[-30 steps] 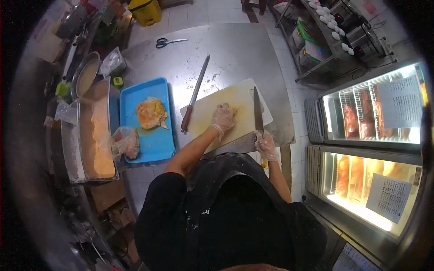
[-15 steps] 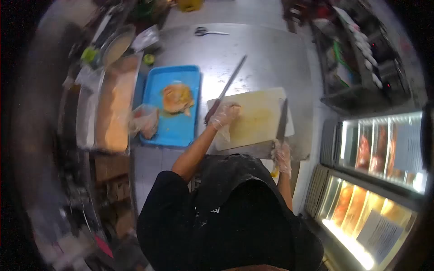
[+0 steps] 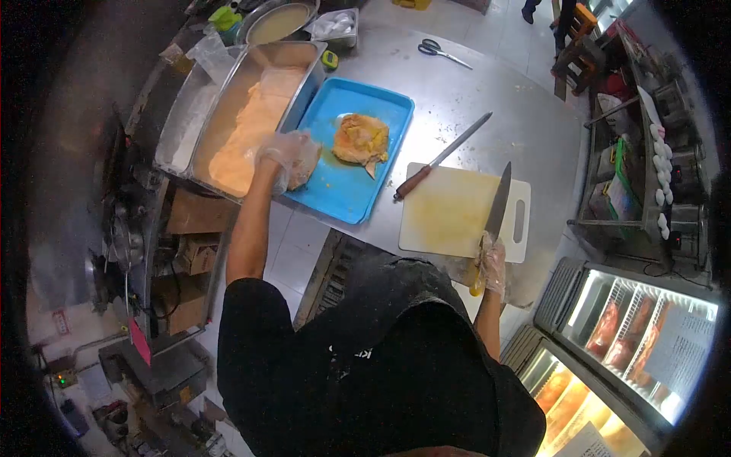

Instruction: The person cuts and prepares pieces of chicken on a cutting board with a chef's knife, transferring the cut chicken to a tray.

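Observation:
My left hand point(image 3: 282, 152), in a clear plastic glove, is closed around a piece of raw meat point(image 3: 306, 169) at the left edge of a blue tray point(image 3: 340, 202). Part of that meat is hidden by the glove. Another yellowish piece of meat point(image 3: 360, 140) lies flat in the tray. At the right, my gloved right hand point(image 3: 492, 266) grips a large knife point(image 3: 500, 202) by its yellow handle. Its long blade points away from me over the right part of a white cutting board point(image 3: 449, 217). A sharpening steel point(image 3: 449, 152) rests with its brown handle over the board's upper left corner.
Left of the tray stands a deep metal pan point(image 3: 202, 156) of orange-coloured coating. Scissors point(image 3: 444, 53) lie far back on the steel table point(image 3: 525, 114). A bowl point(image 3: 278, 24) stands behind the pan. Lit display cases point(image 3: 632, 327) are at the right; a person's legs point(image 3: 565, 23) show far back.
My left hand has moved left from the cutting board to the meat at the tray's left edge. My right hand keeps hold of the knife. The whole view has shifted and turned.

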Demonstrator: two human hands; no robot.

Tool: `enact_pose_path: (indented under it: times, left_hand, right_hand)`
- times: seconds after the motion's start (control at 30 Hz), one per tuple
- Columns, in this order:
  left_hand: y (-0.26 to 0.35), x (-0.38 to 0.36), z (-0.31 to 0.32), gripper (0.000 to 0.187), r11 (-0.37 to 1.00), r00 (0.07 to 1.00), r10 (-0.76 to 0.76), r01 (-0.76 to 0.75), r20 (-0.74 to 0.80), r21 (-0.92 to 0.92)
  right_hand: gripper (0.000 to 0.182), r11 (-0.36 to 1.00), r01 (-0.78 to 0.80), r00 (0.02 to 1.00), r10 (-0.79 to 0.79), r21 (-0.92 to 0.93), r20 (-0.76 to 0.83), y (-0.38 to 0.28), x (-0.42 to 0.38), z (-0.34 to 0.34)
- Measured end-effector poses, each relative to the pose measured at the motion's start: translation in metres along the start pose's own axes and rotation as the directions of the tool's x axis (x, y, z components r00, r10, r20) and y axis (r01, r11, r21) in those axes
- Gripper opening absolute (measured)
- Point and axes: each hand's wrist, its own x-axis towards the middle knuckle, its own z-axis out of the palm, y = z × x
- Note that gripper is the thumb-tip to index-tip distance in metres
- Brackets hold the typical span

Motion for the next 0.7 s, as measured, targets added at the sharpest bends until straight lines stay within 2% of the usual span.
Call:
enact_pose_path:
  times: [0.03,0.13,0.2,0.27,0.33,0.37,0.4,0.43,0.53,0.63,0.7]
  left_hand:
    - [0.002,0.001,0.005,0.041,0.989,0.991,0.136,-0.135,-0.013,0.053]
    - [0.028,0.008,-0.01,0.039,0.983,0.972,0.056,-0.093,0.227,0.156]
    - [0.031,0.013,-0.012,0.039,0.967,0.97,0.065,-0.119,0.234,0.226]
    - [0.026,0.019,-0.012,0.039,0.957,0.962,0.097,-0.16,0.253,0.24]
    - [0.019,0.019,-0.014,0.039,0.961,0.95,0.14,-0.198,0.28,0.192]
    - [0.021,0.017,-0.019,0.04,0.972,0.948,0.124,-0.176,0.292,0.158]
    - [0.027,0.011,-0.033,0.041,0.98,0.945,0.109,-0.154,0.307,0.124]
    - [0.031,0.009,-0.039,0.042,0.987,0.941,0.096,-0.132,0.325,0.09]
    - [0.023,0.024,-0.025,0.042,0.973,0.941,0.115,-0.171,0.32,0.156]
    - [0.013,0.023,-0.022,0.043,0.996,0.994,0.062,-0.066,0.085,0.055]
    - [0.023,0.031,-0.025,0.043,1.0,0.999,0.001,-0.001,-0.054,-0.009]
  right_hand:
    - [0.047,1.0,0.01,1.0,-0.01,0.015,0.0,0.001,0.002,0.002]
    - [0.047,0.995,0.036,0.999,-0.039,0.09,0.03,-0.018,-0.006,0.001]
    - [0.049,0.993,0.012,0.997,-0.02,0.121,0.069,-0.036,-0.012,-0.005]
    - [0.05,0.991,0.134,0.991,-0.133,0.018,-0.029,-0.017,-0.01,0.001]
    - [0.052,0.893,0.369,0.882,-0.424,-0.256,-0.205,0.018,-0.005,0.015]
    - [0.052,0.969,0.218,0.956,-0.235,-0.113,-0.175,0.023,-0.007,0.014]
    - [0.051,0.999,0.044,0.992,-0.041,0.026,-0.116,-0.008,-0.021,0.003]
    - [0.051,0.978,-0.141,0.989,0.148,0.152,-0.032,-0.031,-0.035,-0.004]
    - [0.033,0.915,-0.167,0.98,0.196,0.368,-0.043,-0.052,-0.054,-0.005]
    - [0.031,0.962,-0.098,0.991,0.119,0.255,-0.067,-0.056,-0.06,-0.011]
    - [0.03,0.94,-0.118,0.987,0.147,0.321,-0.067,-0.036,-0.055,-0.004]
